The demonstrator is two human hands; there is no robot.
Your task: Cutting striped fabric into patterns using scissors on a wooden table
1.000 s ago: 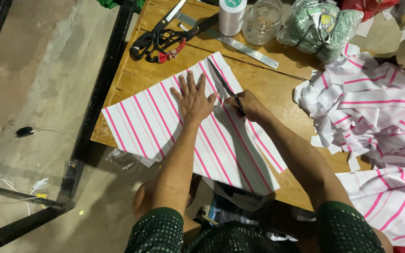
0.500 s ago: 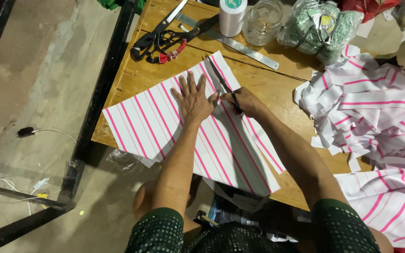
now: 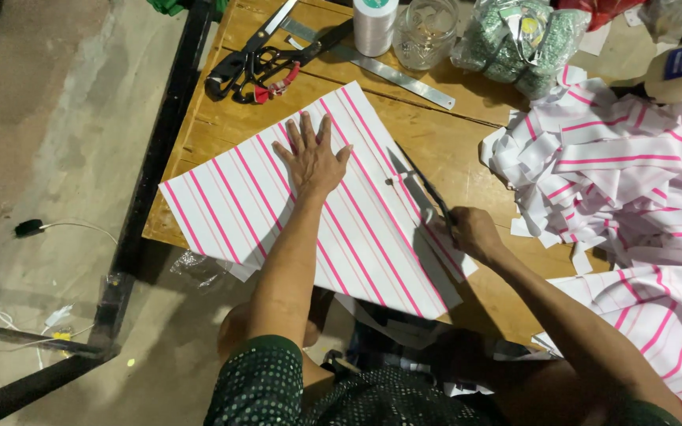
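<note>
Short dark-green sleeves with pale dots, bare forearms.

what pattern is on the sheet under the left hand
White with pink stripes, thick and thin, running along the sheet; the head view shows it, with the left hand flat on top.

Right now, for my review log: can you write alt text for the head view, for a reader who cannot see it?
A person's left hand presses flat on a white sheet with pink stripes on a wooden table, while the right hand draws a knife along its right side. Cut striped strips pile up at right; black scissors and a metal ruler lie beyond.
</note>
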